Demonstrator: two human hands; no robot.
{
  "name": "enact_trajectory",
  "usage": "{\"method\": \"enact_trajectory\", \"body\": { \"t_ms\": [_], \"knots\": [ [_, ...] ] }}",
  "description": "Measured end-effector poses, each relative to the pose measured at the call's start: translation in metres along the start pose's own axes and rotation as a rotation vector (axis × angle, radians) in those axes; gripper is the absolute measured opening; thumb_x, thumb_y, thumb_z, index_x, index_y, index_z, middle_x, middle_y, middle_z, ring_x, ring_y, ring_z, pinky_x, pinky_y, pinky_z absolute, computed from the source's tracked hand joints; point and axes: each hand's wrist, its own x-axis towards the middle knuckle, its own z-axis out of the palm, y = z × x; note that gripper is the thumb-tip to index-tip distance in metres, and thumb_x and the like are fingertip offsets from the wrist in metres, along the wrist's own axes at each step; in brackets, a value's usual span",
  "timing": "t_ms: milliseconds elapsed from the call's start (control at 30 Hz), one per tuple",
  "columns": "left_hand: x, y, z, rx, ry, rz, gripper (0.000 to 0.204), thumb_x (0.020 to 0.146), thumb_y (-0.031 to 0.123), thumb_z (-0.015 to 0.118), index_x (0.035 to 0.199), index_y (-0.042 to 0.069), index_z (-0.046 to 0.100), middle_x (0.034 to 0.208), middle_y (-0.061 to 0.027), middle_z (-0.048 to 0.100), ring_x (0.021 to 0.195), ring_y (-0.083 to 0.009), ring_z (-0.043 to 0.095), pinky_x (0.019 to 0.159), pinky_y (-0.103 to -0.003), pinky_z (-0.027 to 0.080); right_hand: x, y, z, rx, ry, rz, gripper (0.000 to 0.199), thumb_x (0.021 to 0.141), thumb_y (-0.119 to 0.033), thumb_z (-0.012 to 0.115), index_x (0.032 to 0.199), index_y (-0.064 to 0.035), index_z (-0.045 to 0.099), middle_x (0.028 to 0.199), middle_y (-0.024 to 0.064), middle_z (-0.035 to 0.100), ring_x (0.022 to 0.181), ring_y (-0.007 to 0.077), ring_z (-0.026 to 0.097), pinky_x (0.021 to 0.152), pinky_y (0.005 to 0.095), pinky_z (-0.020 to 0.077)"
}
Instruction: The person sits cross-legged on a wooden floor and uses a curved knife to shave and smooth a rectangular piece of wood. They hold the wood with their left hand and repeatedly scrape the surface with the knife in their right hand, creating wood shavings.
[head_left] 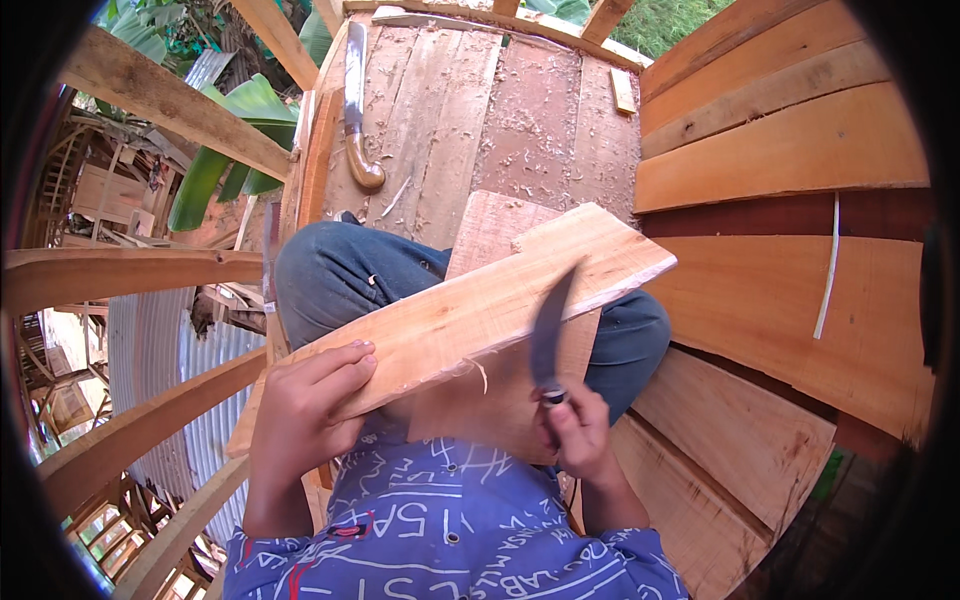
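Observation:
Across my lap slants a pale wooden board, its far right end raised and its near edge roughly cut. My left hand grips the board near its lower left end, fingers over the top face. In my right hand is a curved knife with a dark blade, held by its handle with the tip pointing up and away. The blade stands in front of the board's near edge; whether it touches the wood I cannot tell. A thin shaving curls from that edge. Another plank lies under the board, between my knees.
A machete with a wooden handle lies on the shaving-strewn plank floor, far left. A small wood block sits at the far right. Plank walling stands to the right; open railing beams run along the left, with corrugated metal sheets beyond.

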Motion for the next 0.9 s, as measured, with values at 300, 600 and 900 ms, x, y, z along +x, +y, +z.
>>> {"method": "enact_trajectory", "body": {
  "t_ms": [300,600,900],
  "knots": [
    [0.002,0.003,-0.001,0.044,-0.036,-0.019,0.039,0.059,0.000,0.071,0.097,0.002,0.069,0.105,-0.0133,0.071,0.090,-0.0302,0.070,0.074,-0.036,0.057,0.011,0.011,-0.001,-0.282,0.048,-0.119,0.037,0.101,-0.036,0.047,0.102,0.0010,0.052,0.052,-0.0006,0.044,0.038,0.0073,0.035,0.040,0.0239,0.0321],
    [0.002,0.004,0.005,0.055,-0.023,0.006,0.040,0.060,0.000,0.071,0.100,0.003,0.069,0.106,-0.0133,0.070,0.095,-0.0301,0.070,0.077,-0.036,0.057,0.014,0.005,-0.006,0.067,0.129,0.133,0.041,0.098,-0.041,0.052,0.091,-0.0006,0.056,0.059,-0.0005,0.050,0.049,0.0062,0.047,0.045,0.0230,0.0359],
    [0.004,0.003,0.000,0.056,-0.068,-0.017,0.041,0.058,0.001,0.070,0.099,0.003,0.069,0.106,-0.0123,0.070,0.093,-0.0297,0.070,0.075,-0.035,0.057,0.017,0.007,-0.001,0.152,0.244,0.089,0.042,0.099,-0.042,0.050,0.087,-0.0009,0.051,0.059,0.0016,0.049,0.050,0.0083,0.047,0.046,0.0246,0.0370]
  ]
}}
